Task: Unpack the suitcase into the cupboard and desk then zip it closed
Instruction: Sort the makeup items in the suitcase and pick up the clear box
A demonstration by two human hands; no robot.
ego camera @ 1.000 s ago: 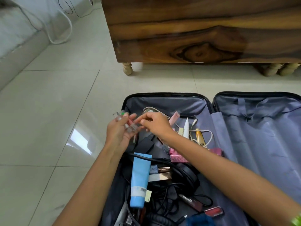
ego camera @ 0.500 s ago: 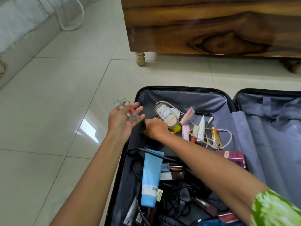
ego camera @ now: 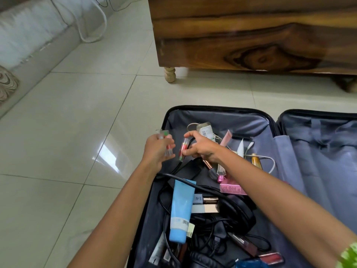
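An open black suitcase (ego camera: 218, 110) with grey lining lies on the tiled floor, its left half full of cosmetics, cables and black headphones (ego camera: 239, 213). My left hand (ego camera: 157, 149) grips a few small clear tubes (ego camera: 167, 147) above the suitcase's left edge. Just to its right, my right hand (ego camera: 201, 149) pinches another small clear tube with a red and green inside (ego camera: 182, 149). A light blue tube (ego camera: 180, 211) lies in the suitcase below my hands. The right half (ego camera: 318, 155) holds only loose grey lining and straps.
A dark wooden cupboard (ego camera: 251, 33) on turned legs stands just behind the suitcase. A grey sofa (ego camera: 25, 41) runs along the left, with cables on the floor near it. Glossy floor tiles (ego camera: 77, 122) spread to the left of the suitcase.
My right hand dipped into the suitcase and came up pinching another small tube, now held beside the left hand. The view shifted slightly left and down.
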